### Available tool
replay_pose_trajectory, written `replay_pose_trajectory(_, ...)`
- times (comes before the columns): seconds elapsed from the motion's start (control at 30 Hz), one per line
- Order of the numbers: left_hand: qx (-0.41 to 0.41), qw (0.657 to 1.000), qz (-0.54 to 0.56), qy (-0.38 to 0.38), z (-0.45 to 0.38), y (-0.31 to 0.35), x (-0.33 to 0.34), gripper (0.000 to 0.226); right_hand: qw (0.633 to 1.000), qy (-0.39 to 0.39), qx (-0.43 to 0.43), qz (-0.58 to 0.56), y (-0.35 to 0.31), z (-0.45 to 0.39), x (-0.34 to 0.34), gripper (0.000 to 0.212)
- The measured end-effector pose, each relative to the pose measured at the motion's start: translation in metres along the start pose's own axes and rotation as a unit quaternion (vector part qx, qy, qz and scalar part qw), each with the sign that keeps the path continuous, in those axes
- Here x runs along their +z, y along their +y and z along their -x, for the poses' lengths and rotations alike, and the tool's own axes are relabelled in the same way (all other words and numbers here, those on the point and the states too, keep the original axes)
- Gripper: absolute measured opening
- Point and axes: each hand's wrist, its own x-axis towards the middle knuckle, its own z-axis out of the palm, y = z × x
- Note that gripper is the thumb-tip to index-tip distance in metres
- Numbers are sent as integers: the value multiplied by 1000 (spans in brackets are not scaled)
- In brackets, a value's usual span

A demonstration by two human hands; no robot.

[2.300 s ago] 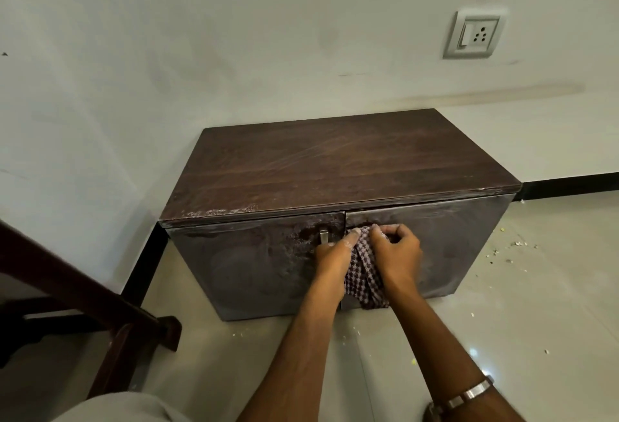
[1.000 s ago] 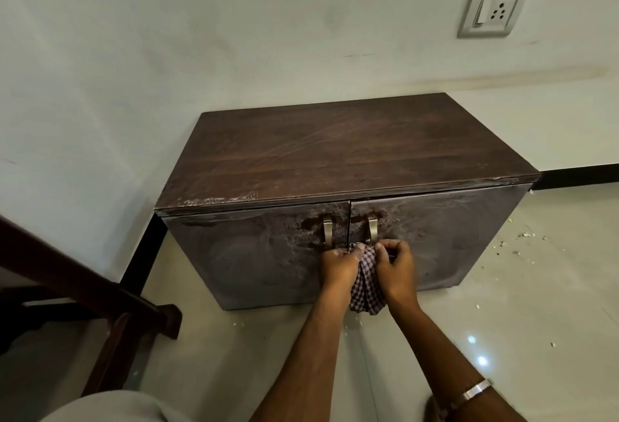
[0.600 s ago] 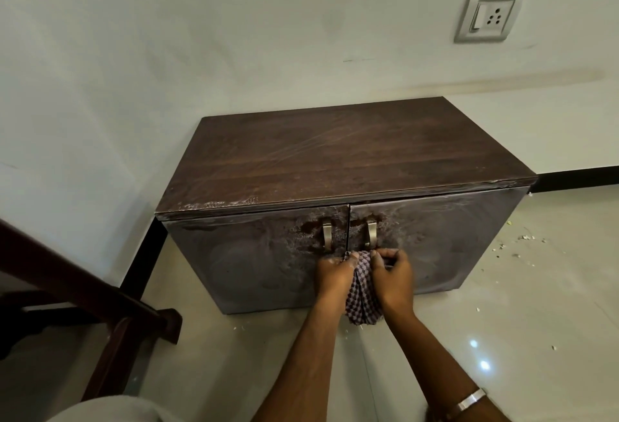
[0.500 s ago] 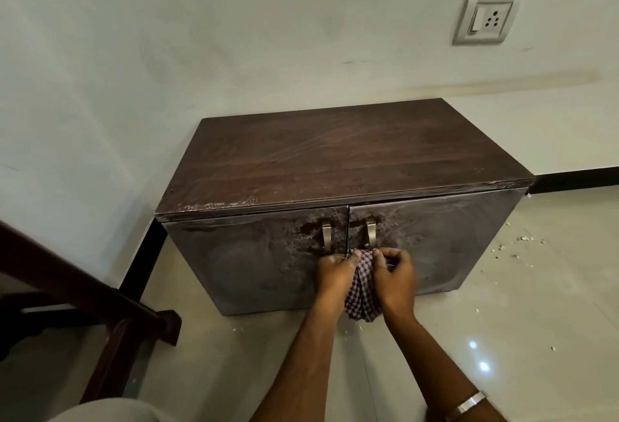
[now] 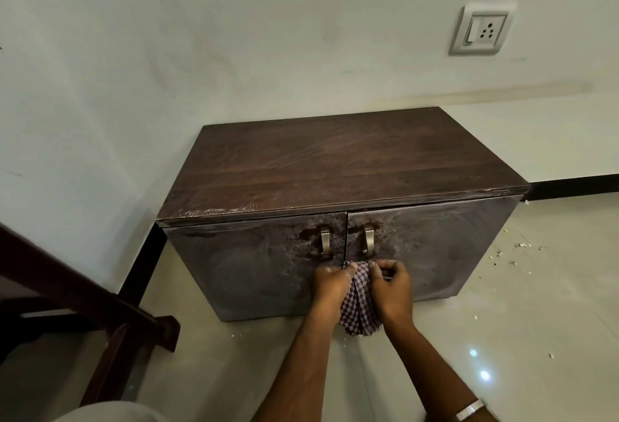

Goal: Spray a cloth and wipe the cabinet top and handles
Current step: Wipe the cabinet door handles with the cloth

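A low dark wooden cabinet (image 5: 341, 167) stands on the floor against the wall, its two doors closed. Two metal handles sit side by side at the door seam, the left handle (image 5: 325, 244) and the right handle (image 5: 367, 242), both uncovered. Just below them my left hand (image 5: 331, 282) and my right hand (image 5: 390, 284) both grip a bunched checked cloth (image 5: 360, 304), which hangs down between them in front of the doors. The door fronts look smeared and dusty around the handles.
A dark wooden furniture frame (image 5: 100, 314) stands at the lower left. A wall socket (image 5: 482, 31) is on the wall above right. Small crumbs (image 5: 512, 250) lie on the tiled floor to the cabinet's right. Black skirting (image 5: 576, 187) runs along the wall.
Both hands with the cloth have moved down off the right handle, which now shows bare. In the last second they stay just below the handles with only small shifts.
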Motion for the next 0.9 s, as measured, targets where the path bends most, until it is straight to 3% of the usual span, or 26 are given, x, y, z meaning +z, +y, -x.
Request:
replay_pose_trajectory(0.1, 11, 1000, -3, -9, 8, 0, 0, 12, 1000, -3, 0, -6, -1, 8, -6, 15)
replay_pose_trajectory(0.23, 43, 999, 15, -6, 22, 8, -5, 18, 999, -49, 2, 11, -13, 13, -18, 35)
replay_pose_trajectory(0.37, 69, 997, 14, 1, 40, 21, -12, 27, 993, -113, -1, 30, -31, 16, -28, 27)
replay_pose_trajectory(0.57, 121, 992, 40, 2, 71, 50, -23, 11, 989, -134, -59, 19, -66, 25, -37, 24)
replay_pose_trajectory(0.77, 156, 986, 52, 15, 88, 85, -43, 11, 974, -176, -137, 29, -109, 29, -38, 23)
replay_pose_trajectory(0.9, 160, 987, 6, -34, 99, 106, -59, 37, 969, -171, -176, 9, -142, 33, -33, 23)
